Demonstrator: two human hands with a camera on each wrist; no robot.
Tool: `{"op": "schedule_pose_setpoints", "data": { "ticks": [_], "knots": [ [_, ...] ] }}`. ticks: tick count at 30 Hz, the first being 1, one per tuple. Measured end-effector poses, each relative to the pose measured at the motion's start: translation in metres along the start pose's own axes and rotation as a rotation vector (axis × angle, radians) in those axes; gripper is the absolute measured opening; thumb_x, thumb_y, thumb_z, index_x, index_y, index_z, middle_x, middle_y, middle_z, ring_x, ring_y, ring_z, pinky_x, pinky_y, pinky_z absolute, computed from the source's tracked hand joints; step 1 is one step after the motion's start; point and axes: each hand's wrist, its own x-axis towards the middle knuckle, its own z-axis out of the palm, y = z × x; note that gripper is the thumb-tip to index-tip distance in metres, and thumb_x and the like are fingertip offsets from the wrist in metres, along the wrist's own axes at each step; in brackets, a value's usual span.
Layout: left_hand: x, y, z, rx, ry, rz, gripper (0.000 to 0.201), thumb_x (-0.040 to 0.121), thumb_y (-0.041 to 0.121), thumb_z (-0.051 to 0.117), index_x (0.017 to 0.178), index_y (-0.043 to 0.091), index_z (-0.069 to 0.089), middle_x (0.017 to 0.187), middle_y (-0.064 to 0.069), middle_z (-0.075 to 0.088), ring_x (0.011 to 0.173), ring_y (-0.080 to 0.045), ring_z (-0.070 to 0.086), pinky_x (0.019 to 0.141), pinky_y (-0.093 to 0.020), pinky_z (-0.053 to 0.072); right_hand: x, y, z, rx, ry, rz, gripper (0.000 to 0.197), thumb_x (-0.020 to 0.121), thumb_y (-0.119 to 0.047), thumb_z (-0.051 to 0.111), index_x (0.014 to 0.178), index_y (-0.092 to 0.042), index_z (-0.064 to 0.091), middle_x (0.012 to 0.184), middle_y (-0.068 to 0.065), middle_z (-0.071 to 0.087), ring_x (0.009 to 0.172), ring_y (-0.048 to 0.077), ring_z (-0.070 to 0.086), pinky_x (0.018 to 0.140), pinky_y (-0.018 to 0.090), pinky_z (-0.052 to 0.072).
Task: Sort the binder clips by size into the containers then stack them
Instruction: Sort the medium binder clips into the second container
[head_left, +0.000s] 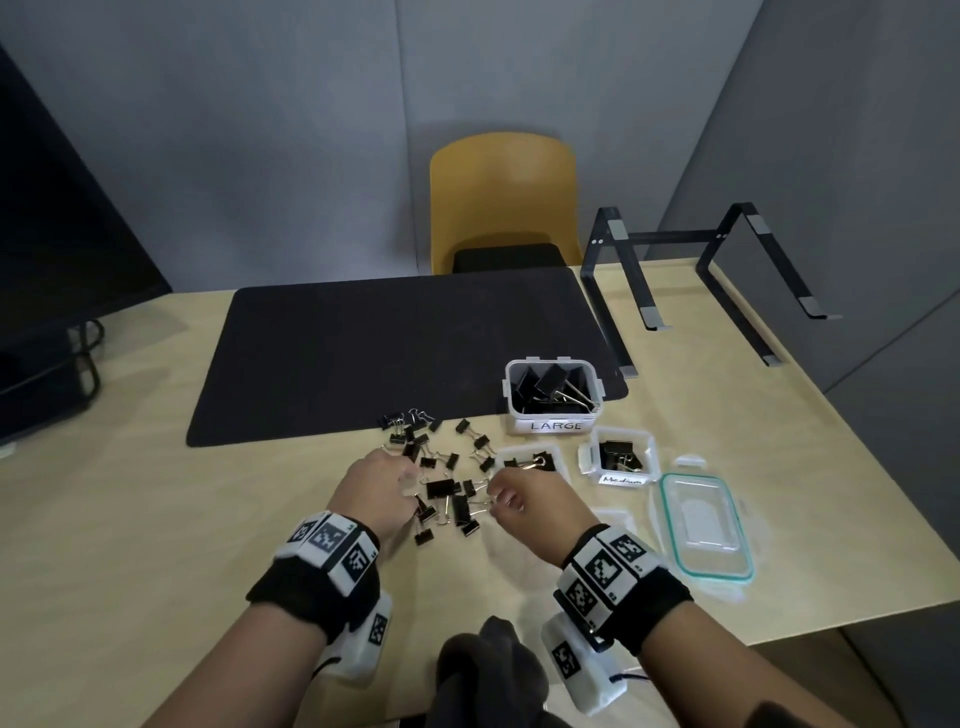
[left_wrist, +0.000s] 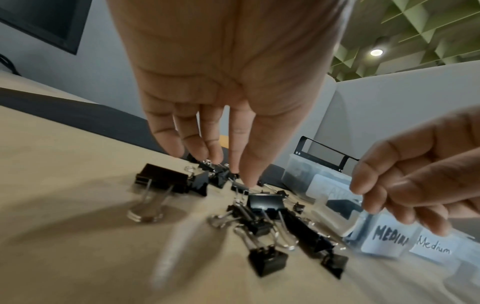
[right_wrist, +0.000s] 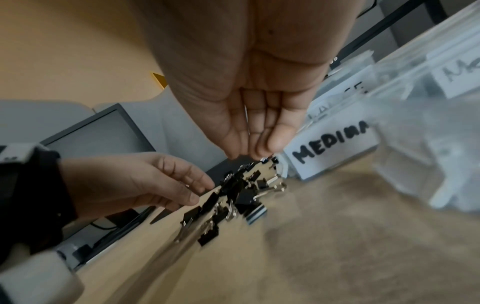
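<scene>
Several black binder clips of mixed sizes lie heaped on the wooden table, also seen in the left wrist view and the right wrist view. My left hand reaches into the heap's left side, its straight fingers touching small clips. My right hand hovers at the heap's right edge, its fingers loosely curled with nothing seen in them. Behind it stand the LARGE tub, a tub labelled MEDIUM and a second Medium tub, all holding clips.
A clear lid with a teal seal lies right of the tubs. Behind the clips is a black desk mat, with a laptop stand at the back right. A monitor stands far left and a yellow chair beyond the table.
</scene>
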Motion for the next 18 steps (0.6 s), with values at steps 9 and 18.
{"op": "schedule_pose_setpoints", "data": {
  "ticks": [9, 18],
  "knots": [
    [0.004, -0.032, 0.0, -0.015, -0.026, 0.005, 0.044, 0.079, 0.004, 0.056, 0.118, 0.024, 0.054, 0.123, 0.003, 0.043, 0.115, -0.016, 0.044, 0.096, -0.028, 0.042, 0.014, -0.023, 0.032, -0.229, -0.079, 0.032, 0.029, 0.088, -0.013, 0.048, 0.116, -0.011, 0.056, 0.114, 0.008, 0.058, 0.103, 0.026, 0.058, 0.086, 0.034, 0.048],
    [0.008, -0.025, 0.002, -0.036, 0.006, 0.173, 0.028, 0.086, 0.029, 0.058, 0.114, 0.025, 0.058, 0.12, 0.006, 0.048, 0.112, -0.015, 0.047, 0.094, -0.027, 0.042, 0.025, -0.027, 0.049, -0.327, -0.128, 0.083, 0.023, 0.089, -0.008, 0.043, 0.109, -0.009, 0.054, 0.11, 0.009, 0.05, 0.091, 0.03, 0.06, 0.079, 0.038, 0.052]
  ]
}}
